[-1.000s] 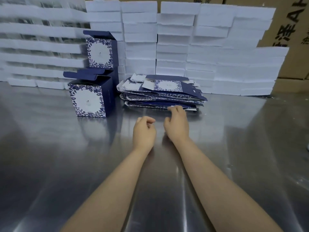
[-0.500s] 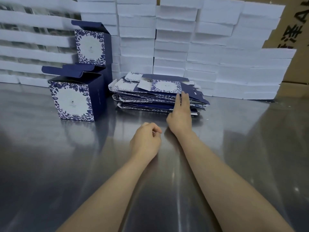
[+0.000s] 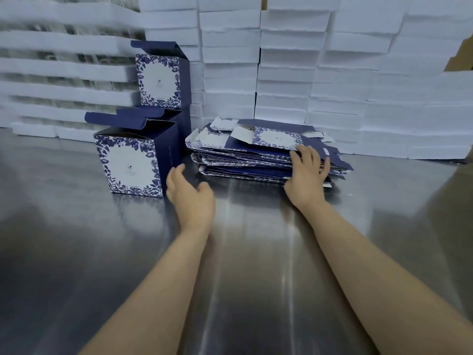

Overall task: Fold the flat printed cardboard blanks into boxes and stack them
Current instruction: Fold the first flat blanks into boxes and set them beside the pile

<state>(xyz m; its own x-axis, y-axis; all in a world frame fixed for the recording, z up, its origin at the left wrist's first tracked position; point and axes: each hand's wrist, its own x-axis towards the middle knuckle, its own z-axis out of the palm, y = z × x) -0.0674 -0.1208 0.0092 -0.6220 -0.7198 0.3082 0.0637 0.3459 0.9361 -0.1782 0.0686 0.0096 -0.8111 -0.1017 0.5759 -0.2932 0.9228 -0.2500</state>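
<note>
Head view looks down along two bare forearms stretched forward over a shiny steel table (image 3: 76, 252). The right hand (image 3: 305, 175) lies palm-down on the near right edge of a pile of flat navy-and-white floral-printed cardboard blanks (image 3: 256, 155), its fingers spread and nearly straight across the top sheets, the thumb pointing left along the pile's edge; nothing is pinched. The left hand (image 3: 190, 193) hovers above the table between the pile and a folded navy box with a white floral front panel (image 3: 130, 165), palm turned inward, fingers loosely curved and apart, holding nothing. Its fingertips are just beside the box's dark side wall; whether they touch it cannot be told. That box stands upright with its top flaps raised. Behind it, two more folded navy floral boxes (image 3: 161, 80) are stacked one on the other, the upper one's lid flap also up. White foam slabs (image 3: 307, 73) are stacked in columns along the back of the table.
</note>
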